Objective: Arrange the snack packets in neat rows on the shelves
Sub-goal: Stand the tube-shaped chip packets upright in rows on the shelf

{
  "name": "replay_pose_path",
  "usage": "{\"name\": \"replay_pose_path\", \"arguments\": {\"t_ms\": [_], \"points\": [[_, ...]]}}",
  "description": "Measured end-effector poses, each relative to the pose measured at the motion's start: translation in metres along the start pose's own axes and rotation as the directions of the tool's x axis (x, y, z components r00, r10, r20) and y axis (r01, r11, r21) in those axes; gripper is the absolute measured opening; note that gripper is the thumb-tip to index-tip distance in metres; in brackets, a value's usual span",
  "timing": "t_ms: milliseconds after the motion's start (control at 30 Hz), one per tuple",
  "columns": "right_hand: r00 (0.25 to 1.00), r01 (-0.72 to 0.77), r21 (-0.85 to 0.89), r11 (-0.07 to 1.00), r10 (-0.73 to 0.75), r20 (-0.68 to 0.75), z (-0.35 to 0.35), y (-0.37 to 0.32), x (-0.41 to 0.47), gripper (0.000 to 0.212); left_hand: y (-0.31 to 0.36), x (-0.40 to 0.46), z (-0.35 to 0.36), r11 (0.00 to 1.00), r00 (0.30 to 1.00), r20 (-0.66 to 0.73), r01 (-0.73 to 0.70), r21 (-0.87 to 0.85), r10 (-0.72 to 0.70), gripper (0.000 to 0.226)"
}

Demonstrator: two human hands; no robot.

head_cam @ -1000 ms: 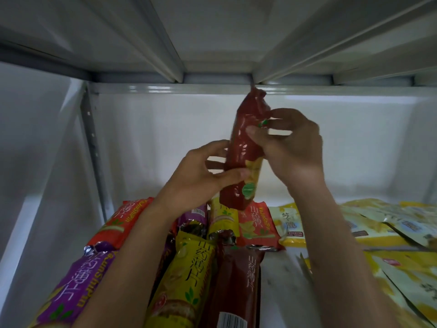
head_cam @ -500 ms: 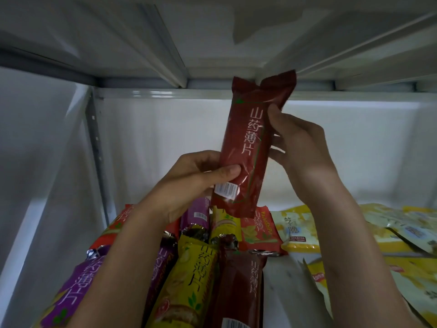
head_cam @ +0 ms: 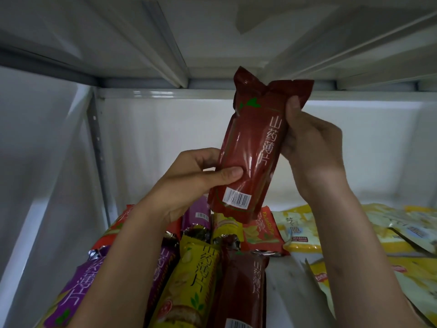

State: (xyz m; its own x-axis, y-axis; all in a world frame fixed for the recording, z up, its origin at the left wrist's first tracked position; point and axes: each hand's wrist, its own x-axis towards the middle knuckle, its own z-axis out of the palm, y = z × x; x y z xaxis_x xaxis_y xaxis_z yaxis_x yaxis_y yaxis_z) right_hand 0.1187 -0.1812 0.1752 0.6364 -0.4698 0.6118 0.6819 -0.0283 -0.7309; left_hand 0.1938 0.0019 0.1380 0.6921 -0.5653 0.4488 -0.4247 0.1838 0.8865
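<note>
Above the shelf point(head_cam: 283, 287), at center, both hands hold a dark red snack packet point(head_cam: 253, 150) upright. Left hand point(head_cam: 189, 183) pinches its lower edge; right hand point(head_cam: 312, 143) grips the top. Since a second ago it has turned label-forward, seemingly ready for the row point(head_cam: 196, 271) at 6 o'clock.

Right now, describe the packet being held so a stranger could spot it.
Inside the white metal shelf, above the rows of packets, both hands hold up one dark red packet. Alone among them it is off the shelf, upright, its barcode sticker at the bottom.
</note>
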Motion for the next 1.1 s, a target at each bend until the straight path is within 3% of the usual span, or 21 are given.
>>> {"name": "replay_pose_path", "arguments": {"t_ms": [100,200,267,400,600,833,1100], "points": [[0.999,0.049,0.006,0.999,-0.049,-0.015,-0.006,0.003,0.003,0.027,0.0,-0.001,-0.002,1.0,0.999,0.035,-0.022,0.005,0.022,0.046],[0.998,0.067,-0.045,0.997,-0.067,-0.003,-0.007,0.006,0.004,0.038,0.005,-0.002,0.003,0.997,0.995,0.083,-0.048,-0.054,0.052,0.05],[0.998,0.06,-0.071,0.996,-0.057,0.037,-0.004,0.009,0.003,0.042,0.009,-0.001,0.007,0.994,0.997,0.031,-0.065,-0.085,0.068,0.046],[0.993,-0.02,-0.084,0.996,0.029,0.111,0.003,0.006,0.0,0.032,0.009,0.0,0.006,0.995,0.991,-0.104,-0.086,-0.054,0.08,0.035],[0.993,0.067,-0.107,0.992,-0.056,0.101,0.003,0.009,-0.001,0.025,0.016,-0.002,0.001,0.992,0.996,-0.075,-0.057,-0.111,0.049,0.029],[0.969,-0.022,-0.157,0.987,0.059,0.239,0.009,0.006,-0.006,0.026,0.016,-0.001,0.0,0.979,0.958,-0.239,-0.185,-0.092,0.159,0.034],[0.976,0.069,-0.203,0.977,-0.025,0.215,0.006,0.001,-0.008,0.013,0.025,-0.006,-0.004,0.978,0.968,-0.179,-0.194,-0.073,0.178,0.036]]}}
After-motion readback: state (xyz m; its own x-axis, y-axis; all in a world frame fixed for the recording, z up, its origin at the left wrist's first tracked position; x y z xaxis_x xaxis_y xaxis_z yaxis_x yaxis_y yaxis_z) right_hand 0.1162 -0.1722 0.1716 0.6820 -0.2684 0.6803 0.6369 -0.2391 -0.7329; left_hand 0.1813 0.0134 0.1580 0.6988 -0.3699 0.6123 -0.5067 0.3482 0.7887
